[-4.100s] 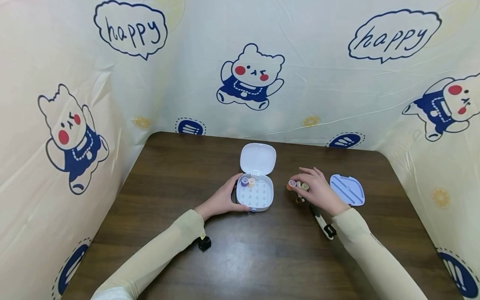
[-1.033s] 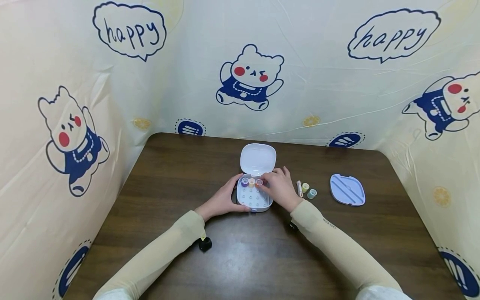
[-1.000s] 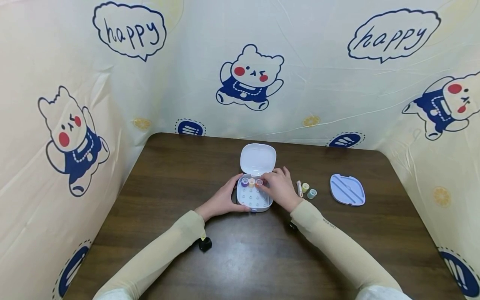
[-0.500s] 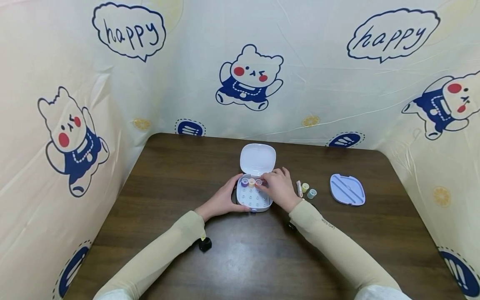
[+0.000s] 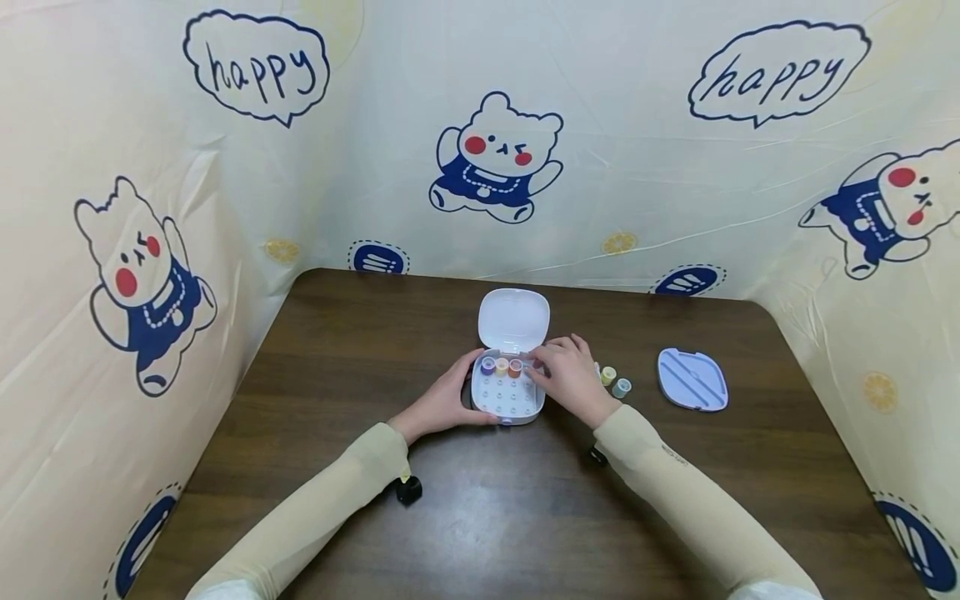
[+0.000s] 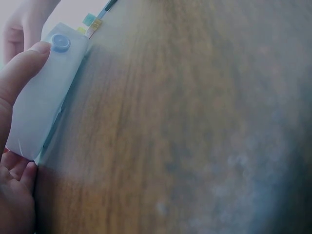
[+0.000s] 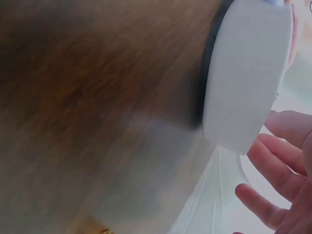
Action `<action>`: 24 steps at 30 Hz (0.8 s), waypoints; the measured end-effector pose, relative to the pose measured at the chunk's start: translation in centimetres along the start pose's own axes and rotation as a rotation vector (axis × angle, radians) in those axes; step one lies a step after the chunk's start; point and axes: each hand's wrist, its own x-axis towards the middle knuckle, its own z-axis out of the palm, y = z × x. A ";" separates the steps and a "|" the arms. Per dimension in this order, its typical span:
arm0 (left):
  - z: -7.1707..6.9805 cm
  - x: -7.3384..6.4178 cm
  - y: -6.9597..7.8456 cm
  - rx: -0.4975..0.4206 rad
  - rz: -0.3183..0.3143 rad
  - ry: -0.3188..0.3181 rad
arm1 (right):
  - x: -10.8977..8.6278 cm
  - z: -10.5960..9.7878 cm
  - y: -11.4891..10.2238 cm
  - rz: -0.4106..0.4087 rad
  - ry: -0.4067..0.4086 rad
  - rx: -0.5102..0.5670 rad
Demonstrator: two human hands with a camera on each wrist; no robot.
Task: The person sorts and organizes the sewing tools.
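Note:
My left hand (image 5: 446, 398) grips the left side of a white box (image 5: 486, 404), thumb at its front by the blue button (image 6: 61, 43). The box's hinged lid (image 5: 513, 319) stands open. Rows of small pegs fill the inside. Along the back row sit a purple thread spool (image 5: 488, 367), a peach spool (image 5: 502, 367) and an orange spool (image 5: 515, 369). Just right of the orange one is my right hand (image 5: 576, 382), its fingertips over the box's right edge. In the right wrist view its fingers (image 7: 275, 168) are spread beside the box wall (image 7: 243, 73), with nothing held.
On the table right of my right hand stand a yellow spool (image 5: 608, 376) and a pale green spool (image 5: 621, 387); a white item there is mostly hidden. Farther right lies a blue tray (image 5: 693, 381) with a diagonal groove. A printed curtain surrounds the dark wooden table (image 5: 337, 333).
The right hand carried the orange spool left from the table into the box's back row, then let go and drew slightly right. The left hand stayed on the box.

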 end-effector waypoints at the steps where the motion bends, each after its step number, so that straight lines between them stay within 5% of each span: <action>1: 0.0 0.0 0.0 -0.001 -0.002 0.002 | -0.1 -0.1 0.1 -0.009 0.003 0.001; 24: 0.0 -0.1 0.1 0.005 -0.027 0.004 | -3.6 -1.8 3.4 -0.016 0.083 0.051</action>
